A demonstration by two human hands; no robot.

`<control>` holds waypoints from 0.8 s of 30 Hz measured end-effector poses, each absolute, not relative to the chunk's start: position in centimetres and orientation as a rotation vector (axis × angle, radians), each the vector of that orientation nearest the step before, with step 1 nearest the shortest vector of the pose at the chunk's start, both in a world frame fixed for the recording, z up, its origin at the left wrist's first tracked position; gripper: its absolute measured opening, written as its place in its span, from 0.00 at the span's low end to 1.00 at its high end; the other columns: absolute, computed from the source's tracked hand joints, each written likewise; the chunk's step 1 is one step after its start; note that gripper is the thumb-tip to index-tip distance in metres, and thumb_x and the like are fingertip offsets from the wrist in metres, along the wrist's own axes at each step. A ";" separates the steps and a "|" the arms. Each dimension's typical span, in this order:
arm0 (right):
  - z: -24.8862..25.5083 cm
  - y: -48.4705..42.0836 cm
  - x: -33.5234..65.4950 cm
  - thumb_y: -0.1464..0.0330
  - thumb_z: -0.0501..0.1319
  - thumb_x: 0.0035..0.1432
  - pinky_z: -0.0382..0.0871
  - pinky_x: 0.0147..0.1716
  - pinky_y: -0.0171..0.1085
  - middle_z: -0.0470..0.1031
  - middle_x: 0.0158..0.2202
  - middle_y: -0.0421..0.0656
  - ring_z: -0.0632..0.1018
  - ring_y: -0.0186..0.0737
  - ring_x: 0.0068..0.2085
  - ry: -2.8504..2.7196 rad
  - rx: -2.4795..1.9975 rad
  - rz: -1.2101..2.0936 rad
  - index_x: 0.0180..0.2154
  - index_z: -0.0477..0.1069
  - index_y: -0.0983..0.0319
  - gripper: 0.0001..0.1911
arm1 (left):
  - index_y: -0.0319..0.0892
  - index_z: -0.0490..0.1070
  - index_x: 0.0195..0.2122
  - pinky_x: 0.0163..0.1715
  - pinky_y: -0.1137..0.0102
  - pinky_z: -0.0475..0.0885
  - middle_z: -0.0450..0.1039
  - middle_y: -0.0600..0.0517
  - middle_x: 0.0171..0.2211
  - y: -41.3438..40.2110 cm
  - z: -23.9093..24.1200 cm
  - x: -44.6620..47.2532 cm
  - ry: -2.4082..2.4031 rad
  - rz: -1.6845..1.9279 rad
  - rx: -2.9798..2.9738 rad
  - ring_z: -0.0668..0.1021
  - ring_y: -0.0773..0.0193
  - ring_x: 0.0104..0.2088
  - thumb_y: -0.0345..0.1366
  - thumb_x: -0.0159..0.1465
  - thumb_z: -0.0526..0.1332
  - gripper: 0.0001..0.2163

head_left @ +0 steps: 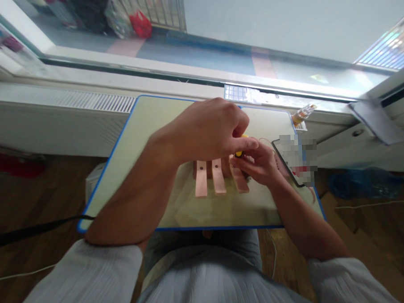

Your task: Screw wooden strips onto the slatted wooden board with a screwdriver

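My left hand [217, 126] is closed from above around a small yellow-and-black tool [238, 154], whose handle looks like a screwdriver's. Its thumb stretches out to the right, near my right fingers. My right hand [261, 162] is curled close against the tool's lower part, fingertips at the upper end of the rightmost light wooden strip [240, 181]. What those fingers pinch is hidden. To the left lie a middle wooden strip [219, 180] and a left wooden strip [200, 183], each with a dark round spot near its top. Brown wood [209, 169] shows under the strips, partly covered by my hands.
The pale table [198, 218] has a blue edge. On its right lies a dark-framed flat thing [284, 163], partly pixelated. Behind it stands a clear bottle [304, 115] with amber contents. A white radiator [53, 118] runs below the window; a black strap [41, 227] reaches the left corner.
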State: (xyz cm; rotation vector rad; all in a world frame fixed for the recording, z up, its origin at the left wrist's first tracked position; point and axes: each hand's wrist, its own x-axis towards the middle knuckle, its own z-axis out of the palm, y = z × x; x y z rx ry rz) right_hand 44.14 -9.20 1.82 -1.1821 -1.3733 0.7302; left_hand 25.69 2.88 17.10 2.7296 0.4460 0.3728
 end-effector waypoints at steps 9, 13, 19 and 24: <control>2.5 -9.4 43.5 0.59 0.78 0.60 0.65 0.28 0.36 0.72 0.35 0.37 0.69 0.33 0.31 -1.325 -1.181 0.795 0.44 0.77 0.57 0.16 | 0.45 0.83 0.34 0.42 0.63 0.69 0.81 0.50 0.30 3.1 17.0 25.5 0.463 0.352 2.731 0.82 0.55 0.41 0.44 0.67 0.66 0.10; 2.7 -9.5 43.5 0.61 0.77 0.62 0.60 0.26 0.35 0.73 0.32 0.36 0.67 0.30 0.28 -1.330 -1.161 0.818 0.46 0.81 0.58 0.14 | 0.46 0.84 0.35 0.42 0.63 0.69 0.82 0.50 0.33 3.3 17.0 25.3 0.460 0.335 2.731 0.82 0.55 0.42 0.42 0.67 0.65 0.09; 3.5 -9.6 43.4 0.61 0.75 0.63 0.65 0.29 0.36 0.78 0.35 0.40 0.72 0.34 0.32 -1.381 -1.185 0.744 0.45 0.85 0.58 0.11 | 0.46 0.85 0.37 0.43 0.63 0.70 0.84 0.49 0.36 3.4 17.1 25.0 0.464 0.314 2.727 0.83 0.54 0.43 0.38 0.65 0.64 0.08; 3.7 -9.5 43.5 0.62 0.74 0.65 0.72 0.35 0.39 0.83 0.39 0.43 0.78 0.40 0.38 -1.399 -1.188 0.705 0.44 0.86 0.58 0.08 | 0.48 0.86 0.42 0.45 0.62 0.72 0.85 0.50 0.39 3.5 17.1 24.9 0.420 0.293 2.715 0.84 0.53 0.46 0.36 0.64 0.63 0.11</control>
